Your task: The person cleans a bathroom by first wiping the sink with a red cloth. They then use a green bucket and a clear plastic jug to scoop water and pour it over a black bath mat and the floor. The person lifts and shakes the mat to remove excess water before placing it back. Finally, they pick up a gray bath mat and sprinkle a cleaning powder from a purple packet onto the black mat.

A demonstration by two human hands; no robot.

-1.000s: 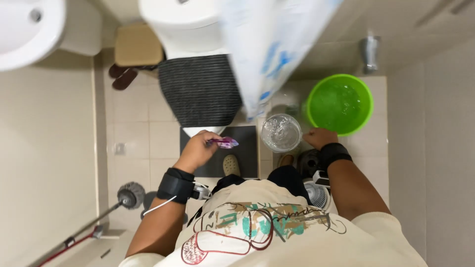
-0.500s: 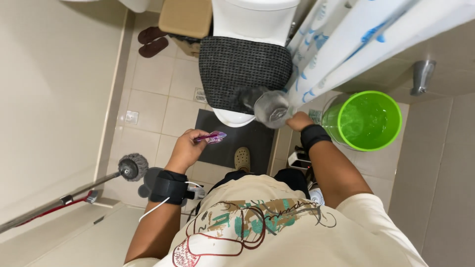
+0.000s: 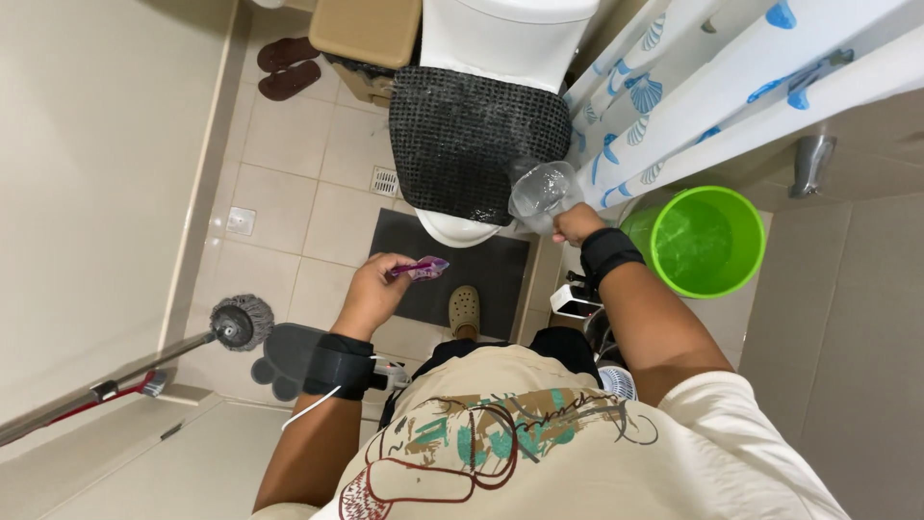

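My left hand (image 3: 371, 289) grips a small purple brush-like tool (image 3: 421, 269), held out over the dark floor mat (image 3: 481, 265). My right hand (image 3: 576, 223) holds a clear plastic cup (image 3: 539, 190) by its rim, raised beside the toilet. The toilet (image 3: 481, 125) has its lid down under a dark fuzzy cover; its white rim shows at the front. Both wrists carry black bands. One foot in a beige clog (image 3: 464, 310) stands on the mat.
A green bucket (image 3: 707, 241) with water sits to the right, behind a white shower curtain (image 3: 693, 87) with blue shells. A mop (image 3: 236, 323) leans at left. Brown slippers (image 3: 289, 67), a tan bin (image 3: 366, 34) and a floor drain (image 3: 384, 181) lie beyond.
My right hand has carried the clear cup from near the green bucket up and left to the toilet's right edge. The view has swung toward the toilet. The left hand keeps its tool.
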